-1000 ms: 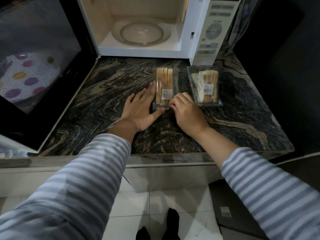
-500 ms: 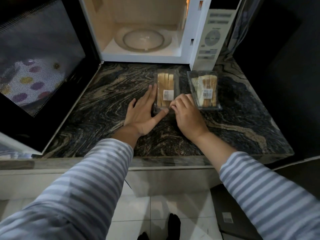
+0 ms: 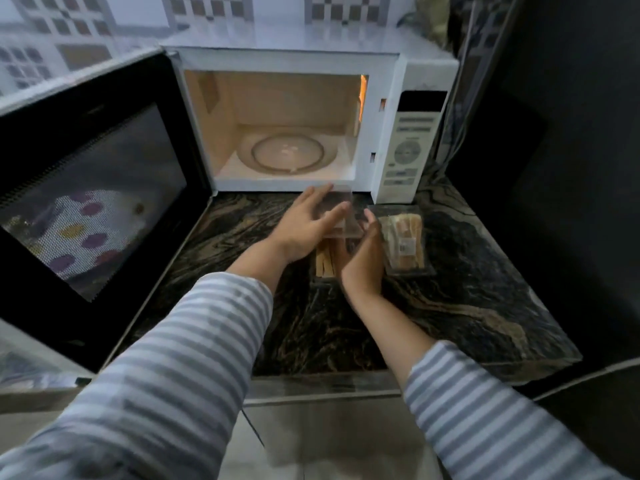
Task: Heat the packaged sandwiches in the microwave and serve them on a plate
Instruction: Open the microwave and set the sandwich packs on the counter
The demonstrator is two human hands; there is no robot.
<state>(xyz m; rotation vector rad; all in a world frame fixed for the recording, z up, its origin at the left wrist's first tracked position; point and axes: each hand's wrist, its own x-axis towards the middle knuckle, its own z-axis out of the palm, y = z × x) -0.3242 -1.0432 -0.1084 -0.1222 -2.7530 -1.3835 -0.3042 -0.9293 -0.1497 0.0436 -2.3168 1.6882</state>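
Two clear plastic sandwich packages lie on the dark marble counter (image 3: 467, 289) in front of the white microwave (image 3: 294, 60). The left package (image 3: 325, 266) stands with its clear lid (image 3: 343, 218) lifted up and back, bread slices showing below. My left hand (image 3: 304, 223) grips that lid, thumb on its near face and fingers behind its top edge. Beside the package's right side is my right hand (image 3: 367, 252), fingers straight and reaching up to the lid's edge. The right package (image 3: 403, 240) lies closed with a white label. The microwave's door (image 3: 93, 202) hangs open to the left, its glass turntable (image 3: 287, 152) bare.
The microwave's control panel (image 3: 410, 150) sits right behind the closed package. A dark wall or cabinet (image 3: 554, 150) bounds the counter on the right. The open door takes up the counter's left side. Pale floor tiles (image 3: 329, 445) show below the counter's front edge.
The left package's lid has been raised from flat to upright. My left hand moved from lying flat beside the package to gripping the lid; my right hand uncurled. The camera tilted up.
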